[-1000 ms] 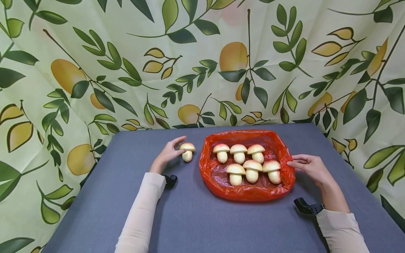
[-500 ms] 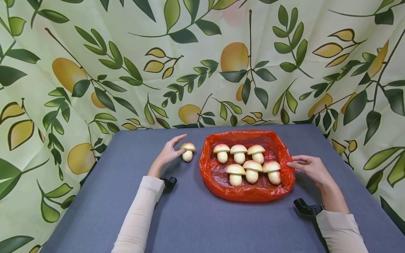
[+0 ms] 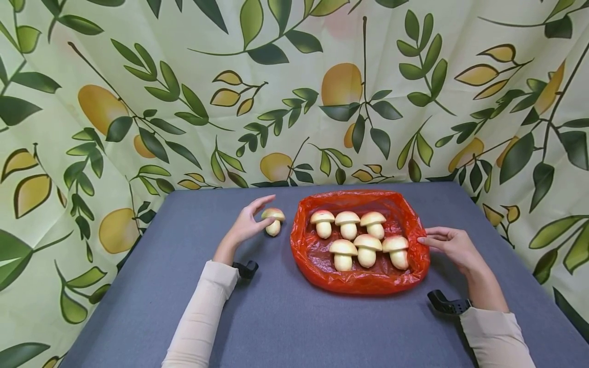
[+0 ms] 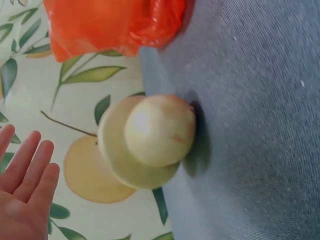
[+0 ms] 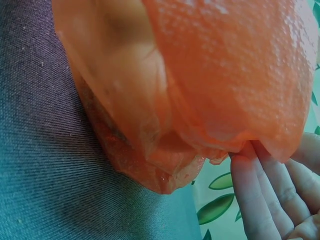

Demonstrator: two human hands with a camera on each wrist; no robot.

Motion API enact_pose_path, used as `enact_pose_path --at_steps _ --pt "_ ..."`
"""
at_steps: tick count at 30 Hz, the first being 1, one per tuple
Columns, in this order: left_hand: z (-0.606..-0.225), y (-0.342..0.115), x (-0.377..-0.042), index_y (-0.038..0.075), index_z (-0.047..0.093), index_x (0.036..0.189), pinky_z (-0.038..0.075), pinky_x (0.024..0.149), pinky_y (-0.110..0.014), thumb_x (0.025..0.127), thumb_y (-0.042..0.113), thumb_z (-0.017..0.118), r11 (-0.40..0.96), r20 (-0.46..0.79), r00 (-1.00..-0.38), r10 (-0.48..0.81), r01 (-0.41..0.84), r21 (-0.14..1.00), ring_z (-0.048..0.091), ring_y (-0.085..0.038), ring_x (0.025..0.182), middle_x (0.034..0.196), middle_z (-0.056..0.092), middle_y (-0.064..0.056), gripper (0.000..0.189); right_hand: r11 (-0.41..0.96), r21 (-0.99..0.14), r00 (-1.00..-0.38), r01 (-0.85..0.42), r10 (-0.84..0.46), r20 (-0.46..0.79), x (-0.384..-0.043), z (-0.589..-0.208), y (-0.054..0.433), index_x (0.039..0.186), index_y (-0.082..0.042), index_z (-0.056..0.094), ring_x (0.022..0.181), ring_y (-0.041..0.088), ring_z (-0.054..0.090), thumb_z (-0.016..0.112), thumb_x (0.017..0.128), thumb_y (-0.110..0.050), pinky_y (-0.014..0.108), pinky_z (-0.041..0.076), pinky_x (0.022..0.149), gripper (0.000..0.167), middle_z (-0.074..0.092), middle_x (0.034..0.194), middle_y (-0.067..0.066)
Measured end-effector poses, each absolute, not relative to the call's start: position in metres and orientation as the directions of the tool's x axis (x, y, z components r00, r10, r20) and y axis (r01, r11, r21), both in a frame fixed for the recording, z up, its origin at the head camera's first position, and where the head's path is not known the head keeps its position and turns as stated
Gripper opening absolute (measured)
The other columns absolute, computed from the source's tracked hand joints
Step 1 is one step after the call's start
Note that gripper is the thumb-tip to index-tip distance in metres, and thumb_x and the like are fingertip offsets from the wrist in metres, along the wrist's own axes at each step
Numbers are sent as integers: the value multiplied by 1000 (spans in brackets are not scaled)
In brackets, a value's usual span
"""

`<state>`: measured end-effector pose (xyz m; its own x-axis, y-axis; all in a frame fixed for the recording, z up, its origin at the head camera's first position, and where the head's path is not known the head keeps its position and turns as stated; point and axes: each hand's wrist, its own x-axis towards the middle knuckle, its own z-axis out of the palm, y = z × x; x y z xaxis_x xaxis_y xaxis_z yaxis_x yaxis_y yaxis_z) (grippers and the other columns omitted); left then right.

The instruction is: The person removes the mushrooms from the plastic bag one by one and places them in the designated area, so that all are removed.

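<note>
A toy-like mushroom point(image 3: 273, 225) with a pale stem and a yellow-red cap lies on the grey table, left of a red plastic bag point(image 3: 359, 287). My left hand point(image 3: 248, 225) hovers beside it, thumb and fingers spread, the thumb overlapping the cap in the head view. In the left wrist view, straight fingers show apart from the mushroom point(image 4: 155, 135). My right hand point(image 3: 453, 248) pinches the bag's right rim between thumb and fingers; the right wrist view shows the fingers against the thin red plastic point(image 5: 230, 75). Several similar mushrooms point(image 3: 366, 250) lie in two rows inside the bag.
The grey table point(image 3: 322, 332) ends at the back against a hanging cloth point(image 3: 294, 102) printed with leaves and yellow fruit. Each wrist carries a black camera mount, such as the right one point(image 3: 448, 302).
My left hand has shifted slightly, with its fingers lifting and spreading a little wider beside the loose mushroom. The right hand and the bag have stayed in place.
</note>
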<state>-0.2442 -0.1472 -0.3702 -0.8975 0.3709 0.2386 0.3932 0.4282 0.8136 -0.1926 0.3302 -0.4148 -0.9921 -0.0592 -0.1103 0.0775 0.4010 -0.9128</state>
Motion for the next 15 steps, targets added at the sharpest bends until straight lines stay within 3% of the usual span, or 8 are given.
enact_pose_path --at_steps 8,15 --pt "-386 -145 -250 1 44 142 33 117 -51 87 2 66 391 277 -884 377 424 817 44 -37 136 147 46 -21 59 415 -906 -992 81 -51 -112 -191 -413 330 88 -36 68 74 -6 66 67 91 -24 16 56 71 12 64 79 -31" --pt "-386 -139 -243 -1 48 138 36 115 -49 85 1 68 345 342 -849 403 487 802 48 -35 133 142 50 -20 57 419 -905 -992 76 -58 -110 -190 -413 330 88 -36 68 75 -6 67 67 90 -26 16 56 72 10 64 80 -31"
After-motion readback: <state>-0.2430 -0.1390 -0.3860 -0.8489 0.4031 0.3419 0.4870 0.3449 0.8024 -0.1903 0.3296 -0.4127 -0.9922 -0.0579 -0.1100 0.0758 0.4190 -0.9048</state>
